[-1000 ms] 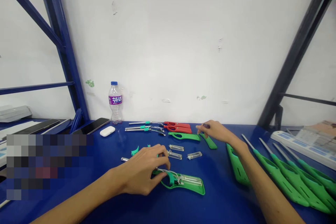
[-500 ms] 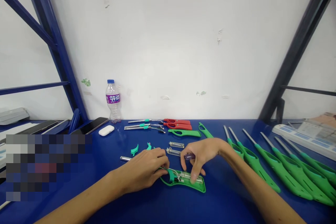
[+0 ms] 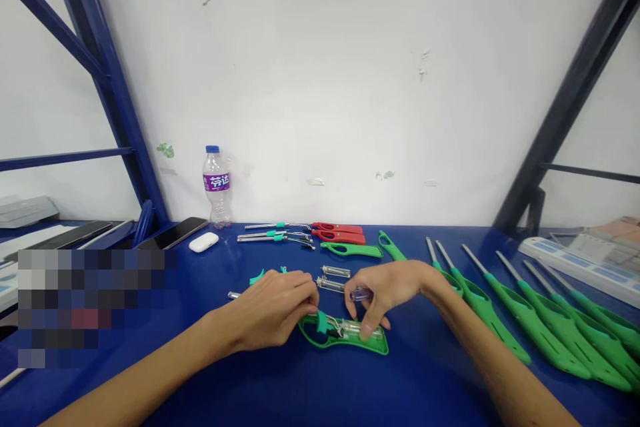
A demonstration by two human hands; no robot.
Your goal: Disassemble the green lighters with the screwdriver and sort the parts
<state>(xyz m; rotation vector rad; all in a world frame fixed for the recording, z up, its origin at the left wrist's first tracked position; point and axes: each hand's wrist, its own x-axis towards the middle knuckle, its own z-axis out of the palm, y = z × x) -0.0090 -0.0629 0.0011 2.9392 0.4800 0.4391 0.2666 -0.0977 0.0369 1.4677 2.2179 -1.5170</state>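
A green lighter half-shell (image 3: 377, 348) lies open side up on the blue table, with a clear fuel tank (image 3: 353, 327), a teal trigger (image 3: 321, 321) and thin wires in it. My left hand (image 3: 280, 307) is closed at the shell's left end, fingertips pinched by the trigger; what they grip is partly hidden. A metal tube (image 3: 233, 295) sticks out behind that hand. My right hand (image 3: 387, 287) rests its thumb on the fuel tank. Its other fingers curl around a purple translucent piece (image 3: 361, 295), whose kind I cannot make out.
Two loose tanks (image 3: 336, 271) and teal triggers (image 3: 257, 277) lie beyond my hands. Farther back are metal rods (image 3: 263, 235), red shells (image 3: 340, 233) and a green shell (image 3: 353, 250). Several green lighters (image 3: 540, 327) line the right. A bottle (image 3: 217, 187), white case (image 3: 204, 242) and phone (image 3: 175, 233) stand left.
My left hand and the lighter shell have shifted slightly up and left in view. The right thumb stays on the fuel tank, which now sits a little differently in the shell.
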